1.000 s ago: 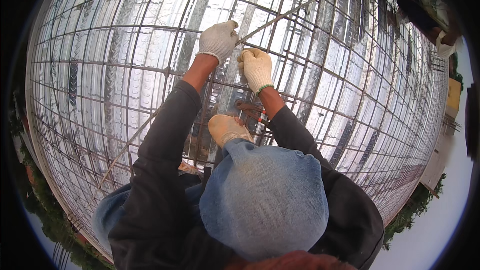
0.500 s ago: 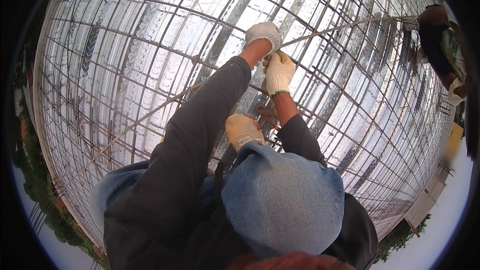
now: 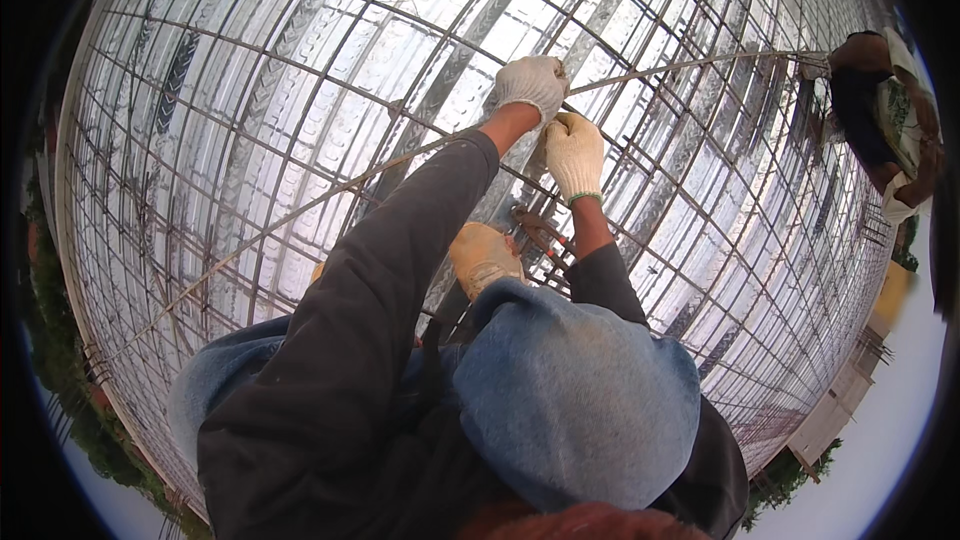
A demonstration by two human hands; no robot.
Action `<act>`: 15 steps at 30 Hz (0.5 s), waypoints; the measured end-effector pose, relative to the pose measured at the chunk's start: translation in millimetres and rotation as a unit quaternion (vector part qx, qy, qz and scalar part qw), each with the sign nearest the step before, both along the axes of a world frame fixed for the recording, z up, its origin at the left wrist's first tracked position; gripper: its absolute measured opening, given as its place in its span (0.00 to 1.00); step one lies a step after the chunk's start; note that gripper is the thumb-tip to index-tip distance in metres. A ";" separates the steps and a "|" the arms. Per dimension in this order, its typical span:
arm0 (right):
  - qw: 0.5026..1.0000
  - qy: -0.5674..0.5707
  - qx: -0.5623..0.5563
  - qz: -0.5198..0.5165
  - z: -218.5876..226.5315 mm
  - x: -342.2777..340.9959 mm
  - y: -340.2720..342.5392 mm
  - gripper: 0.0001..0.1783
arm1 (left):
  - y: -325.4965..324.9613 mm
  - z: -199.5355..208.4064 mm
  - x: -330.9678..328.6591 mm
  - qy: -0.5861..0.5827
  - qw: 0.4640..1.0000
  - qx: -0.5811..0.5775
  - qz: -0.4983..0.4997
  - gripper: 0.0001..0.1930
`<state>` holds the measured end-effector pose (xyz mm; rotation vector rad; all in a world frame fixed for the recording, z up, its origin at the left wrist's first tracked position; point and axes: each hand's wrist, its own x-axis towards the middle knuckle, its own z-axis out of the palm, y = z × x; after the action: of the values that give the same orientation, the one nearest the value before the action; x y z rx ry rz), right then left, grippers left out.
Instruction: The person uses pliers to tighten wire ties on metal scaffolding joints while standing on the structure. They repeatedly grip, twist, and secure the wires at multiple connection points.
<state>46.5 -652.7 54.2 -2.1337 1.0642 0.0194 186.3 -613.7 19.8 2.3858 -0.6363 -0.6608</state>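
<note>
My left hand (image 3: 532,86), in a white knit glove, is closed over the steel bar grid (image 3: 340,80), beside a long thin pale line (image 3: 690,63). What its fingers grip is hidden. Just below, my right hand (image 3: 575,153), in a cream glove with a green cuff edge, has its fingers curled together at the same spot; anything pinched there is too small to make out. Pincers (image 3: 540,230) with orange on the handles rest by my tan boot (image 3: 484,258), under my right forearm.
Shiny ribbed metal decking (image 3: 300,125) lies under the grid. At the far right a person (image 3: 875,105) bends where the pale line ends, with a white glove (image 3: 900,198) on one hand. My denim-covered knee (image 3: 580,390) rises close below my hands.
My left hand has shifted slightly right and down, its fist turned more to the right. My right hand has moved a little lower. The person at the right has shifted slightly.
</note>
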 end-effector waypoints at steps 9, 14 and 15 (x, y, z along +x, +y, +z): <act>0.988 -0.081 0.080 -0.106 -28.5 -2.0 1.9 0.18 | 13.2 -9.4 14.8 0.078 0.995 -0.069 -0.003 0.18; 0.830 -0.224 0.438 -0.262 -16.2 -7.2 -9.0 0.11 | 26.0 0.2 11.1 0.085 0.987 -0.121 -0.057 0.17; 0.806 -0.244 0.458 -0.285 -13.8 -4.7 -7.1 0.11 | 30.6 0.6 9.8 0.092 0.985 -0.129 -0.064 0.17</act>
<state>41.8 -659.9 40.5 -0.8309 1.0313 -0.2426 196.1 -583.1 20.4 2.0309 -0.7499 -0.7915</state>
